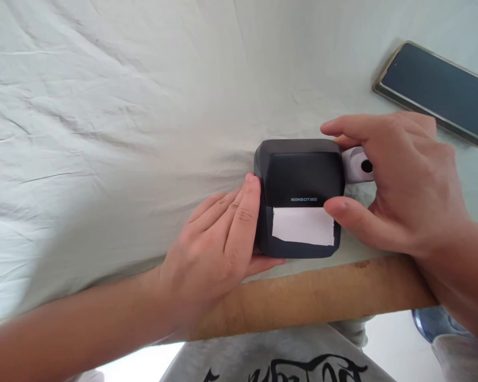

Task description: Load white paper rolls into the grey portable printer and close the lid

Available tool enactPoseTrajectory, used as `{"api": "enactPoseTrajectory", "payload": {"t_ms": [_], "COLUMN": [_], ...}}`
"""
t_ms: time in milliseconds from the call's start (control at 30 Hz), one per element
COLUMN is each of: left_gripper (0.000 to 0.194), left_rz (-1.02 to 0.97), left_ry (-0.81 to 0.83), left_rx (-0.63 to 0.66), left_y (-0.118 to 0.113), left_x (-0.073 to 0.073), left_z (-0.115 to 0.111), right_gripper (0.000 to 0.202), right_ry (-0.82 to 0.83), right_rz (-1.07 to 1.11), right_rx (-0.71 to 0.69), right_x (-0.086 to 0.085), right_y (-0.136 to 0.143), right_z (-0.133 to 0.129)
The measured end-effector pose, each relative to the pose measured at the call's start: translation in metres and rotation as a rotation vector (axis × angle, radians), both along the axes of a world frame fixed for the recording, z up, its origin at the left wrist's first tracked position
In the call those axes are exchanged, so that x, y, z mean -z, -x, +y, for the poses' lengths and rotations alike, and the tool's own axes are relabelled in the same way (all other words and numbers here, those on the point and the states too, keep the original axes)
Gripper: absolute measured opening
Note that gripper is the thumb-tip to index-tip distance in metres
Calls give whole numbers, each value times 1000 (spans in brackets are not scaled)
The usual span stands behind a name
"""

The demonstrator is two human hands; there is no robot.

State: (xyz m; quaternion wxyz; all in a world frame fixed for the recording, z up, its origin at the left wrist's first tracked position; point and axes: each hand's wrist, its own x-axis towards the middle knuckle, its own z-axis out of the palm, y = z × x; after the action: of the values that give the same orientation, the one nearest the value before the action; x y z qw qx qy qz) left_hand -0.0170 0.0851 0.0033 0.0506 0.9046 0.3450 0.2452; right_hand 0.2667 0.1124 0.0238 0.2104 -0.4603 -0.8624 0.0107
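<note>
A black label printer (pixel 302 178) marked NIIMBOT sits on the pale cloth, a white paper label (pixel 300 225) lying over its front face. My left hand (pixel 219 239) is closed against the printer's left side, fingers pressed together along it and thumb at the front edge. Around the right side, my right hand (pixel 406 185) has thumb and forefinger spread wide. Its thumb tip overlaps the printer's right edge beside the label; whether it presses there I cannot tell. A small white object with a black round spot (pixel 356 164) stands against the printer's right side, partly hidden by that hand.
A dark-screened phone (pixel 446 90) in a case lies at the upper right, beyond my right hand. Wrinkled pale cloth (pixel 123 106) covers the surface. A brown strip (pixel 302 297) runs along the near edge, close to my body.
</note>
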Motion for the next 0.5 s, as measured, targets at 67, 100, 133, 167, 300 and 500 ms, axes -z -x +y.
{"api": "enactPoseTrajectory", "payload": {"t_ms": [67,100,133,167,300,500], "left_gripper": [106,107,107,107,110,103], "left_rz": [16,19,17,12,15,-11], "left_ry": [-13,-19,-22,-24,-31,5], "left_rx": [3,4,1,-1,20,6], "left_y": [0,0,0,1,4,8], "left_x": [0,0,0,0,3,6], "left_z": [0,0,0,1,2,5], "right_gripper": [78,80,81,80,75,59], "right_ry": [25,28,31,32,49,99], "right_rz": [12,21,23,23,5,-29], "right_rx": [-25,-31,-36,-40,-25,37], "right_x": [-1,-2,-2,-2,-3,-2], "right_y": [0,-1,-1,-3,-9,-15], "right_z": [1,1,2,3,4,2]}}
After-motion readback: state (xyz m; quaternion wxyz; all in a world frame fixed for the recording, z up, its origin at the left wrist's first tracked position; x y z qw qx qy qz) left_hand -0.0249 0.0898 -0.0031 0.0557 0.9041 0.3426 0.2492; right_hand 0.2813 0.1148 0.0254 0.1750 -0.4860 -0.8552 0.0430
